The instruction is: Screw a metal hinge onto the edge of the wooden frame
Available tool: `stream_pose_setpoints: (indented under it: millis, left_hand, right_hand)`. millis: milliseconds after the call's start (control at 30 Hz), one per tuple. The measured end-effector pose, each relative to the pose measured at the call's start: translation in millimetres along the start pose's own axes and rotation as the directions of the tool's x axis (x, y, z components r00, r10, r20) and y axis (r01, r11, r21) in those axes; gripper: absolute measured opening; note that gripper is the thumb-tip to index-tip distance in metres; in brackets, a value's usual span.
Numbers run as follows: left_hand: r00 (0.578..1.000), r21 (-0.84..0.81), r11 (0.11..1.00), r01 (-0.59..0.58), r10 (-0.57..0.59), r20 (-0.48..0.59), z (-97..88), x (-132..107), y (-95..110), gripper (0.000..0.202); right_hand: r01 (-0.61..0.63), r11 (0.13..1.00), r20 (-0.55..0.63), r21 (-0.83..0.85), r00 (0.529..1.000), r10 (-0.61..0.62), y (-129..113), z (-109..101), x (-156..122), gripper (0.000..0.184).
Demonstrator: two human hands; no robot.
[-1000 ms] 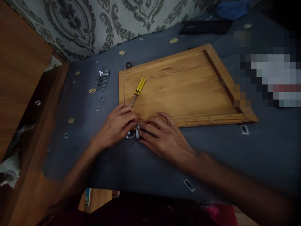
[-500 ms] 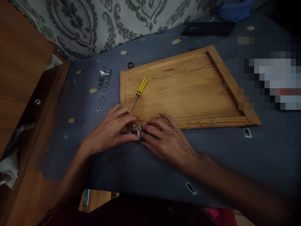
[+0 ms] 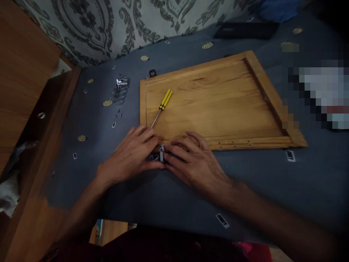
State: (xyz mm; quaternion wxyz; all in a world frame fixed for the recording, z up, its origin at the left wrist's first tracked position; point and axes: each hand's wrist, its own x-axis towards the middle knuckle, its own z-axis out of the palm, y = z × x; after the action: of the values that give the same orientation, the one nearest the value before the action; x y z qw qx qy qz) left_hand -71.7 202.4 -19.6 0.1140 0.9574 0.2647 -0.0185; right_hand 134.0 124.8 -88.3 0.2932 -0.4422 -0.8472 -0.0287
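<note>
A metal cabinet hinge (image 3: 161, 153) sits at the near edge of a framed wooden cabinet door (image 3: 215, 98). My left hand (image 3: 133, 151) is closed on the hinge from the left, thumb low and fingers over the door's edge. From the right, my right hand (image 3: 192, 160) grips the same hinge with its fingertips, the index finger raised a little. Parts of the hinge are hidden behind my fingers. A screwdriver (image 3: 166, 98) with a yellow and black handle lies on the door panel, its tip near my left knuckles. Small holes (image 3: 233, 143) dot the near rail, right of my right hand.
More hinges (image 3: 121, 89) lie in a pile on the dark blue patterned cloth (image 3: 100, 120), with several screws (image 3: 119, 114) nearby. A black flat object (image 3: 247, 30) and a blue cloth (image 3: 279, 10) are at the back. Wooden furniture (image 3: 29, 72) stands on the left.
My left hand has shifted slightly, its fingers drawing closer around the hinge. The view has moved a little; my right hand stays in nearly the same place on the hinge.
</note>
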Motion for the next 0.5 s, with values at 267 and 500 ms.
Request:
stream_pose_setpoints:
  millis: [267, 500]
  left_hand:
    - [1.0, -0.037, 0.999, 0.006, -0.007, -0.025, 3.7, 1.3, -0.6, 0.043]
    - [0.999, -0.089, 0.995, 0.036, -0.038, -0.019, 6.0, 3.8, -1.0, 0.044]
  right_hand:
    - [-0.004, 1.0, 0.009, -0.017, 1.0, 0.005, -1.7, -2.9, 1.3, 0.021]
    - [0.01, 1.0, 0.024, 0.004, 1.0, -0.01, 0.2, -2.1, -0.1, 0.018]
